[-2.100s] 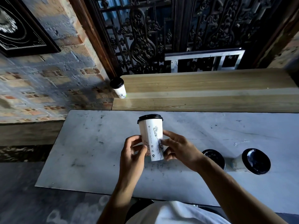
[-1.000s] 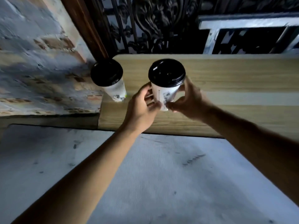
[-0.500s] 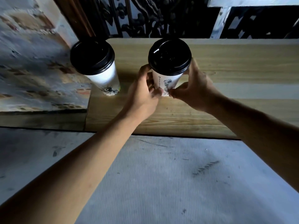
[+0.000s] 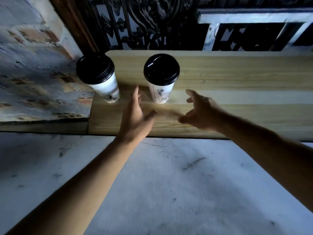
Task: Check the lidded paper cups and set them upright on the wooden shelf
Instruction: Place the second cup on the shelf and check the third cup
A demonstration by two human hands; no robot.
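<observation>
Wooden shelf [image 4: 237, 78] holds two cups [image 4: 160, 85], hands [image 4: 135, 116] seemingly clear.

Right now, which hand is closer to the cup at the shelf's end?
Left. The left hand sits open just right of the end cup; the right hand is beyond the second cup, farther along the shelf.

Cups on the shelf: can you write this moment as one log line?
cups: two upright on shelf | left cup | right cup | left hand open, apart | right hand open, apart
</observation>
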